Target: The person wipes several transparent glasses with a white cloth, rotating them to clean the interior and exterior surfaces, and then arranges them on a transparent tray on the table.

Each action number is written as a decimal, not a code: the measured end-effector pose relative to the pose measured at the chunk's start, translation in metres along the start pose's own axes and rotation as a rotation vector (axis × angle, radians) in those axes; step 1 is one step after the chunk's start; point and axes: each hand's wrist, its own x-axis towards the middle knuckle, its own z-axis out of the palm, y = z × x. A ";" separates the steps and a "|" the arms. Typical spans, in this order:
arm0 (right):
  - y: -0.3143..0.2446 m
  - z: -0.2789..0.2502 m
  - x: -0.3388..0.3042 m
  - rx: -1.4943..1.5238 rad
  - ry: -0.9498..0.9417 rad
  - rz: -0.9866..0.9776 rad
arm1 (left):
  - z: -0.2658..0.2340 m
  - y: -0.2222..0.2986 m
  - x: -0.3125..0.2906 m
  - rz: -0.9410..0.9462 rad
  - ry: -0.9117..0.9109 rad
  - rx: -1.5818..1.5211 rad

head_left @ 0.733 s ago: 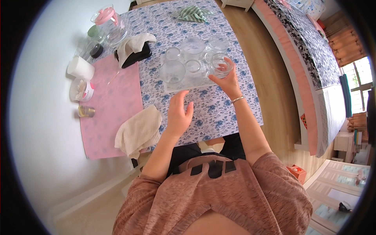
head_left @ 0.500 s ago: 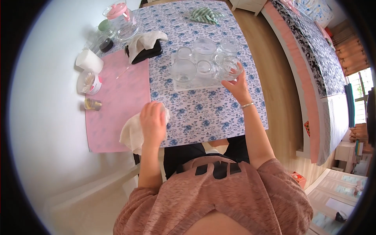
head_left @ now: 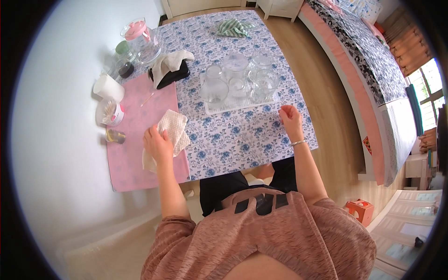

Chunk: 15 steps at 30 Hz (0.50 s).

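A white textured cloth (head_left: 173, 129) lies spread at the right edge of the pink mat. My left hand (head_left: 158, 145) grips it by its left side. My right hand (head_left: 291, 122) is over the right part of the table, fingers curled in, with nothing visible in them. Just beyond it is a white tray (head_left: 219, 111) crowded with clear glassware: a wide glass bowl (head_left: 215, 90) at its near left, a ribbed glass bowl (head_left: 234, 62) at the back and a glass (head_left: 267, 82) at the right. The right hand is apart from all of these.
On the pink mat (head_left: 135, 158) lies a cotton swab (head_left: 147, 100). Along the wall stand a small jar (head_left: 115, 136), a tub of swabs (head_left: 113, 112), a white roll (head_left: 108, 88) and a pink-lidded glass jar (head_left: 142, 42). A black box (head_left: 172, 74) and a green checked cloth (head_left: 234, 28) are farther back.
My right hand has let go of the glass on the tray and drawn back toward me. My left hand has moved left, and the white cloth now lies more spread out.
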 end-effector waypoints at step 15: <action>-0.003 -0.007 0.002 -0.198 -0.106 -0.029 | 0.019 0.139 -0.036 0.305 -0.363 -0.513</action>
